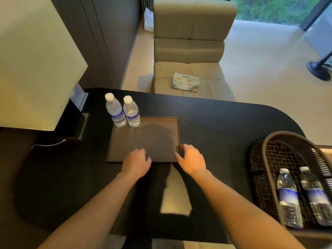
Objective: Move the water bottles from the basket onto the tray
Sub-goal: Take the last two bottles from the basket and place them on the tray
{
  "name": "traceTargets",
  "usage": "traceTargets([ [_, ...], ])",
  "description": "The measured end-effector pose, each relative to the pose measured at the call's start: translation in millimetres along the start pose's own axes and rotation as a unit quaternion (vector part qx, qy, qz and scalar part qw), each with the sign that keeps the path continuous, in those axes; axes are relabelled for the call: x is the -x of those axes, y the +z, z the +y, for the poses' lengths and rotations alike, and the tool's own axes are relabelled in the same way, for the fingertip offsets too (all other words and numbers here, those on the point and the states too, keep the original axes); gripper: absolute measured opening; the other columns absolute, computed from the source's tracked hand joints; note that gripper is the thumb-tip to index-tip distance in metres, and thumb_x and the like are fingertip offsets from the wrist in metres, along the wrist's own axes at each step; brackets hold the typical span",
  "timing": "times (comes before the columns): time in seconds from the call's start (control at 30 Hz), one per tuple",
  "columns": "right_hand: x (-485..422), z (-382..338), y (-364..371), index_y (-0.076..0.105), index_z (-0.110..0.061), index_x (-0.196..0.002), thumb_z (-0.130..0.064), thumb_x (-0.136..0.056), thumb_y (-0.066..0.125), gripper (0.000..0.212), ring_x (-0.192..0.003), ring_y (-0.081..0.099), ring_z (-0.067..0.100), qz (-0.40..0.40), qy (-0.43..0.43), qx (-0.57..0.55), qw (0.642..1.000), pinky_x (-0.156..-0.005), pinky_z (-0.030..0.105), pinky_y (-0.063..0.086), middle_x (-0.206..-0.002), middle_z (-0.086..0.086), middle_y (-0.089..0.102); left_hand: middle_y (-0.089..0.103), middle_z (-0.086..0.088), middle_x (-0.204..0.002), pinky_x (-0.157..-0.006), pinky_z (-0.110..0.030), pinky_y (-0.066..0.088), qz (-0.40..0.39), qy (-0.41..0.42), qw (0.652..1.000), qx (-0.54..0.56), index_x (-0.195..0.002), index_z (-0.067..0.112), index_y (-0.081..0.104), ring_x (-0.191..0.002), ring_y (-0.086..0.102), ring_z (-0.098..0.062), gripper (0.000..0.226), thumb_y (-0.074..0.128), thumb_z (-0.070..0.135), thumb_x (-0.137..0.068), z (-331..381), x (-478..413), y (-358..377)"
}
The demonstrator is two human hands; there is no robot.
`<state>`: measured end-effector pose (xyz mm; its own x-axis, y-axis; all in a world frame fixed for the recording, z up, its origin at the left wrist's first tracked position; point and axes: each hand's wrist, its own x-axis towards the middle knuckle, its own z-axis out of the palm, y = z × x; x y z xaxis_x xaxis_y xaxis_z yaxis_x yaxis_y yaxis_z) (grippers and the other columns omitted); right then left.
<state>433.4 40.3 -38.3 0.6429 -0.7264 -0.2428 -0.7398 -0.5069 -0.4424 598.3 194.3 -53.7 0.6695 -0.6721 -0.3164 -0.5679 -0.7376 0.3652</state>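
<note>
Tray edge touched by both empty, loosely spread hands.

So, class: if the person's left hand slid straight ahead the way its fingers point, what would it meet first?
Probably the two upright water bottles at the tray's far left corner. The left hand points up-left across bare tray; depth is unclear, so it might pass just right of them.

**Hidden and cropped regions, head view**

The left hand covers the tray's near rim; its fingers curl downward, tips unseen. Right of the right hand's fingers, the basket runs off the picture's edge. Its two bottles show label print too blurred to read. Left of both hands, the lamp is cropped.
</note>
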Motion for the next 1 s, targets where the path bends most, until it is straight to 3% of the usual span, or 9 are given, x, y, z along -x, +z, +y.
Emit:
traceTargets([
  [0.2,71.8,95.1,-48.2,0.066,-0.018,-0.126,-0.050,-0.097,0.060,0.044,-0.101,0.070,0.021,0.039,0.012,0.039,0.998,-0.085,0.037,0.057,-0.116,0.004,0.071,0.061,0.003,-0.104,-0.072,-0.033,0.054,-0.014,0.045,0.999,-0.019,-0.112,0.021,0.063,-0.087,0.060,-0.013,0.023,0.058,0.037,-0.096,97.5,64.9,38.4],
  [0.37,128.4,175.5,-90.2,0.066,-0.021,-0.118,-0.046,-0.097,0.061,0.033,-0.098,0.067,0.017,0.064,0.038,0.039,0.996,-0.087,0.042,0.059,-0.109,0.000,0.068,0.060,0.005,-0.100,-0.071,-0.033,0.056,-0.017,0.101,0.995,-0.003,-0.112,0.022,0.062,-0.083,0.061,-0.010,0.021,0.060,0.036,-0.096,181.2,110.7,73.8],
  [0.5,167.5,234.2,-117.7,0.064,-0.023,-0.102,-0.043,-0.096,0.061,0.022,-0.090,0.063,0.017,0.099,0.054,0.032,0.993,-0.082,0.037,0.053,-0.095,-0.004,0.062,0.055,0.010,-0.086,-0.058,-0.025,0.047,-0.021,0.159,0.987,0.000,-0.094,0.032,0.055,-0.071,0.057,-0.005,0.007,0.059,0.037,-0.095,241.9,136.4,101.2],
  [0.57,183.0,260.2,-129.8,0.062,-0.023,-0.095,-0.042,-0.096,0.061,0.019,-0.086,0.063,0.017,0.121,0.073,0.029,0.989,-0.077,0.033,0.050,-0.090,-0.006,0.057,0.054,0.010,-0.083,-0.056,-0.024,0.044,-0.024,0.184,0.983,-0.001,-0.088,0.034,0.052,-0.068,0.057,-0.004,0.010,0.060,0.037,-0.095,270.8,144.5,113.7],
  [0.7,205.3,308.7,-149.6,0.063,-0.018,-0.101,-0.041,-0.098,0.058,0.023,-0.089,0.063,0.020,0.132,0.116,0.017,0.984,-0.081,0.041,0.055,-0.093,-0.001,0.062,0.055,0.010,-0.084,-0.060,-0.024,0.050,-0.047,0.233,0.971,-0.010,-0.096,0.031,0.058,-0.070,0.058,-0.005,0.006,0.061,0.036,-0.095,326.0,152.9,136.3],
  [0.8,212.4,338.1,-161.5,0.064,-0.013,-0.107,-0.040,-0.099,0.054,0.029,-0.095,0.064,0.028,0.135,0.162,0.013,0.977,-0.083,0.045,0.054,-0.100,0.006,0.065,0.057,0.009,-0.084,-0.059,-0.024,0.050,-0.077,0.268,0.960,-0.007,-0.090,0.032,0.056,-0.070,0.059,-0.006,0.008,0.062,0.036,-0.094,365.5,153.0,152.7],
  [0.9,213.6,363.4,-171.8,0.061,-0.016,-0.095,-0.040,-0.098,0.057,0.025,-0.087,0.066,0.026,0.131,0.195,0.003,0.972,-0.078,0.047,0.057,-0.090,0.004,0.064,0.058,0.008,-0.087,-0.063,-0.027,0.055,-0.107,0.278,0.955,-0.014,-0.093,0.028,0.060,-0.072,0.061,-0.008,0.008,0.062,0.035,-0.094,400.1,148.1,170.6],
  [1.0,208.7,387.7,-179.3,0.064,-0.015,-0.106,-0.038,-0.095,0.061,0.025,-0.092,0.067,0.025,0.129,0.227,-0.022,0.965,-0.082,0.048,0.058,-0.098,0.005,0.068,0.058,0.006,-0.090,-0.068,-0.028,0.052,-0.122,0.299,0.946,-0.022,-0.093,0.025,0.057,-0.076,0.057,-0.008,0.010,0.061,0.034,-0.095,428.9,136.4,190.8],
])
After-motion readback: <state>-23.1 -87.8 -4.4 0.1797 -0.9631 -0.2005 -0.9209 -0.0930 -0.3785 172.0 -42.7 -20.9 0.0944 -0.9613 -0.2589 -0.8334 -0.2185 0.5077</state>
